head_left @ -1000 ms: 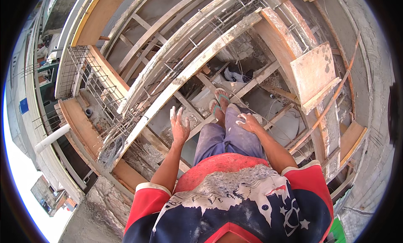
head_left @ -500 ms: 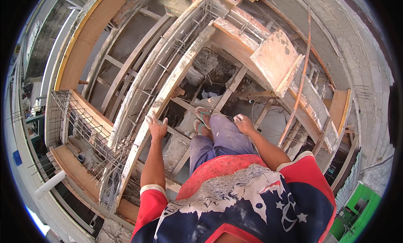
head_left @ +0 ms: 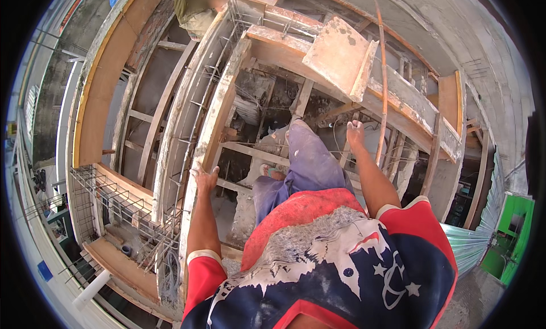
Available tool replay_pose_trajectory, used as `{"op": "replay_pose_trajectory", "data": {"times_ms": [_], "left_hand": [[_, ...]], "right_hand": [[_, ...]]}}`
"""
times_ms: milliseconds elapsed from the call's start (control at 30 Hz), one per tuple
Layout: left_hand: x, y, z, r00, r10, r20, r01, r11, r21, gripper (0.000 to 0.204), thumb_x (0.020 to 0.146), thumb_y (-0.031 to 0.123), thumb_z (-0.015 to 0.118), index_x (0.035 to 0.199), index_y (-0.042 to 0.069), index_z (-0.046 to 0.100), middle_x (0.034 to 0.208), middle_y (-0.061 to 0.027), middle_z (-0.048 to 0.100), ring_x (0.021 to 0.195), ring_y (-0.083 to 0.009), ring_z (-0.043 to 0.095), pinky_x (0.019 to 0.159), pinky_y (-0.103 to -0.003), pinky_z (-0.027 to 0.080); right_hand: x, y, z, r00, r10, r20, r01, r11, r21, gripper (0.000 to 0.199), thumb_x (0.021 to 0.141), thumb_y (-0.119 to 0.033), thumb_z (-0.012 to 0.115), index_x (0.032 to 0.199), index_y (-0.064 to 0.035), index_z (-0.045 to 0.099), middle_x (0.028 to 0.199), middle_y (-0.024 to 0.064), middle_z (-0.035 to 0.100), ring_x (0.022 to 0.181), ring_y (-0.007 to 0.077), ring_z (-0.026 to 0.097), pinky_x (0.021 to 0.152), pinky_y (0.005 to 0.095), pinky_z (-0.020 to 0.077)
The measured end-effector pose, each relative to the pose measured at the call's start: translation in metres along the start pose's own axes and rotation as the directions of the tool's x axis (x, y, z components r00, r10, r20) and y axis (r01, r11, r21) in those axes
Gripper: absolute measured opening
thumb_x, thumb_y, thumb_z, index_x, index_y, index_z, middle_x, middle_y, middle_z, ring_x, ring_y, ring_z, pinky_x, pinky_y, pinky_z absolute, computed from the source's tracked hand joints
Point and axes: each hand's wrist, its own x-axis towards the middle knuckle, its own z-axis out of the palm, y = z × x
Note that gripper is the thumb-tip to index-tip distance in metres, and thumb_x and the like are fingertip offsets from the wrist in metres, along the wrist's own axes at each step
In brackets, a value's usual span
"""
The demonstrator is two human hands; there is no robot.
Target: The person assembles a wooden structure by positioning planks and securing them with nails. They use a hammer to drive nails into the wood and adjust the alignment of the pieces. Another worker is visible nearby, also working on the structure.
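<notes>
Standing astride the wooden formwork, the person looks straight down past a red, white and navy shirt (head_left: 341, 261) and grey-blue trousers (head_left: 307, 164); the left hand (head_left: 206, 177) rests with fingers spread on the inner edge of a long, cement-crusted form board (head_left: 219, 118) that runs from the lower left up toward the top of the view; whether those fingers curl round the edge I cannot tell; the right hand (head_left: 355, 134) is raised with fingers loosely bent, just beside a thin rust-coloured rod (head_left: 382, 101) that stands nearly upright, and from here I cannot tell whether it touches the rod or grips anything; a square plywood panel (head_left: 335, 56) lies tilted on the beam form (head_left: 398, 101) above that hand; a rebar cage (head_left: 114, 198) lies to the left, below the long board; a green box (head_left: 512, 232) sits at the far right.
</notes>
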Motion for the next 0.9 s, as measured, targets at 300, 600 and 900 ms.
{"op": "replay_pose_trajectory", "data": {"times_ms": [300,600,900], "left_hand": [[-0.011,0.027,0.008,0.994,-0.077,-0.074,0.081,0.995,0.061,0.12,0.087,0.067,0.068,0.167,0.006,0.003,0.163,-0.0421,0.017,0.153,-0.0532,0.02,0.126,-0.052,0.022],[0.001,0.037,0.008,0.992,-0.1,-0.077,0.103,0.994,0.029,0.113,0.089,0.058,0.072,0.167,0.007,0.008,0.162,-0.0381,0.025,0.151,-0.05,0.028,0.124,-0.05,0.027],[0.015,0.034,-0.028,0.956,-0.274,0.108,0.279,0.96,-0.026,0.094,0.096,0.058,0.064,0.165,0.01,0.022,0.144,-0.0324,0.055,0.131,-0.0476,0.056,0.104,-0.051,0.05]], "right_hand": [[0.103,-0.028,-0.027,0.998,0.048,-0.05,-0.045,0.997,0.069,0.076,0.096,-0.047,0.062,0.149,0.0036,0.043,0.146,0.0311,0.054,0.136,0.0427,0.054,0.112,0.0472,0.0432],[0.228,-0.054,0.008,0.966,0.258,-0.019,-0.259,0.966,-0.024,0.104,0.09,-0.051,0.072,0.159,0.0081,0.022,0.155,0.036,0.041,0.144,0.0461,0.044,0.118,0.047,0.039],[0.195,-0.069,-0.022,0.993,0.119,-0.021,-0.118,0.993,0.03,0.092,0.087,-0.037,0.077,0.153,0.0102,0.034,0.149,0.0341,0.048,0.138,0.0448,0.05,0.115,0.0443,0.0421]]}}
